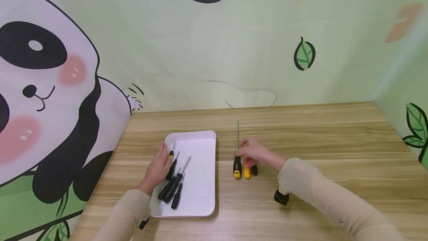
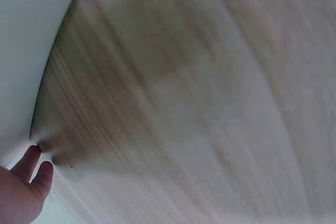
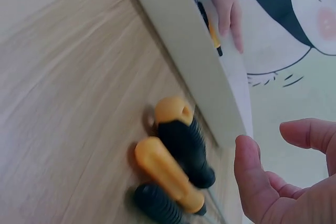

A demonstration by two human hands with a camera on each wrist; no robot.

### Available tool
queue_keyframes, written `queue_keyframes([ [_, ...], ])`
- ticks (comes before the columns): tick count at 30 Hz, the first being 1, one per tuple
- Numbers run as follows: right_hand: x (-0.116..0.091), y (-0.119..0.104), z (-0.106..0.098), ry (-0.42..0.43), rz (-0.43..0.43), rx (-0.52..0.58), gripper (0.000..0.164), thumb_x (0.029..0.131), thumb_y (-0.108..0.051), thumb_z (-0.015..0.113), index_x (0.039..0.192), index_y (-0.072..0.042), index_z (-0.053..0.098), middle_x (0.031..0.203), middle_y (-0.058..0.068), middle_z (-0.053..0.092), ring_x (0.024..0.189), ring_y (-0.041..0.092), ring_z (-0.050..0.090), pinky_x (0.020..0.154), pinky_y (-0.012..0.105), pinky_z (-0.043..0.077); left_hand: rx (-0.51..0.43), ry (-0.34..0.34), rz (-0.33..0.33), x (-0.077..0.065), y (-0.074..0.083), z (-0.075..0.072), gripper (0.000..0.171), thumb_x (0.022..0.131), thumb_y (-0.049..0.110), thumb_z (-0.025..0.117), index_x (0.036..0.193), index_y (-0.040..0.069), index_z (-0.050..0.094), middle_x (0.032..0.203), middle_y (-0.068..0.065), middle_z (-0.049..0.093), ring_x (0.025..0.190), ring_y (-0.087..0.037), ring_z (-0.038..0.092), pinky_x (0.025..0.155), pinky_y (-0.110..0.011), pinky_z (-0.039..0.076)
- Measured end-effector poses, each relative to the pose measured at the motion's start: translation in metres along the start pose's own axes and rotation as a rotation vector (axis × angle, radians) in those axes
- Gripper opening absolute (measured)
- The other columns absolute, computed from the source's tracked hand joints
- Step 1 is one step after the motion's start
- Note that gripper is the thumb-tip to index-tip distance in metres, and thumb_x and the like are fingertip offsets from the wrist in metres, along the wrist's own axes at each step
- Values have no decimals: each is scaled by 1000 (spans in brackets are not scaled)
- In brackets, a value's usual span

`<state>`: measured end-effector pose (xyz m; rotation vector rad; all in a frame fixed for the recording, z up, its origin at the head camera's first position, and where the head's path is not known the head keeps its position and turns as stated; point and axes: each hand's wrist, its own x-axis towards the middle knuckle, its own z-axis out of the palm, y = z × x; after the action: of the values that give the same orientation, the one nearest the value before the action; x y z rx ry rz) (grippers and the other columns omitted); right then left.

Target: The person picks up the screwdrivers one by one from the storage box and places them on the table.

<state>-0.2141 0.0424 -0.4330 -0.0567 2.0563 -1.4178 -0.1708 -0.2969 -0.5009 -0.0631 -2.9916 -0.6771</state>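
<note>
Along the left rim of a white tray (image 1: 200, 170) rests my left hand (image 1: 158, 168), its fingers extended; two of its fingertips (image 2: 46, 174) show outside the tray wall in the left wrist view. Several black-handled screwdrivers (image 1: 174, 188) lie in the tray's left half, one with a yellow band. To the right of the tray, my right hand (image 1: 255, 152) is over three screwdrivers on the table: a black one with a yellow end (image 1: 237, 166), a yellow one (image 1: 247, 172) and a dark one (image 1: 255, 170). The right wrist view shows its thumb and forefinger apart, nothing between them.
The wood-grain table (image 1: 317, 133) meets a pale green wall (image 1: 267, 66) printed with leaves and a large panda (image 1: 50, 84). A dark strap piece (image 1: 281, 198) hangs below my right sleeve.
</note>
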Motion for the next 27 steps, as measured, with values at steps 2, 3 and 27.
queue_keyframes([
  [2,-2,-3,3,-13,-16,4,44,82,-13,59,119,1,38,69,9,53,49,14,49,47,27,50,-3,-4,-4,0,0,0,56,92,18,40,138,-5,18,146,-20,15,127,-37,31,98,-50,31],
  [3,-2,-5,5,-16,-22,9,43,83,-13,58,119,1,38,73,11,54,51,14,50,48,27,50,-3,-6,-5,0,0,0,57,92,18,40,138,-5,18,146,-19,15,128,-36,30,98,-50,30],
  [27,1,-30,62,-151,-72,136,42,81,-11,60,115,4,41,88,16,54,60,19,56,55,33,53,-4,-10,-15,0,1,-1,55,92,19,38,139,-4,18,146,-19,15,128,-36,29,99,-50,30],
])
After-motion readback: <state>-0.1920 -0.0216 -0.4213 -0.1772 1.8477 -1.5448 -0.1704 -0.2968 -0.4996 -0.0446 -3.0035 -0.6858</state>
